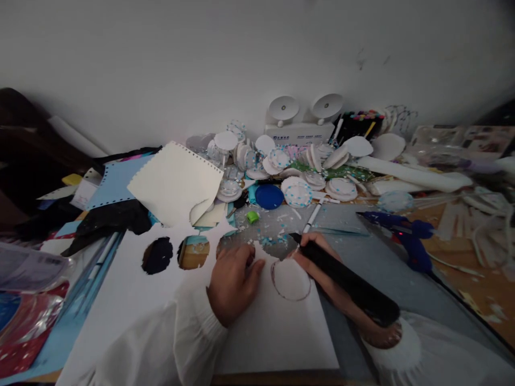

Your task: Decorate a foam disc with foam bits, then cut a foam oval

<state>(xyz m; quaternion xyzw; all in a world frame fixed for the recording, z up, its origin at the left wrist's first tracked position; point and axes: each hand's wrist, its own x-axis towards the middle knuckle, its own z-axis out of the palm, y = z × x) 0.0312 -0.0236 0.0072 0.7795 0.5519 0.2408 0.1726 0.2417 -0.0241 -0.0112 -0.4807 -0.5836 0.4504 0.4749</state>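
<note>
A large white sheet of foam board or card (281, 338) lies in front of me, with ragged round holes cut near its far edge. My left hand (235, 281) rests on it beside a hole, fingers curled against the sheet and thumb stretched towards a drawn dark circle (292, 280). At the sheet's right edge, my right hand (322, 268) is closed around a long black utility knife (352, 284). The knife's dark tip points up and left, beyond the circle. Some of the right fingers are hidden behind the knife.
A grey cutting mat (341, 249) with white scraps lies under the sheet. At right rests a blue glue gun (410, 236) with a red light and cord. White discs with blue dots (296, 192), a blue disc (269, 197), a green sharpener-like piece (252, 216) and a twin-head lamp (300, 131) stand behind.
</note>
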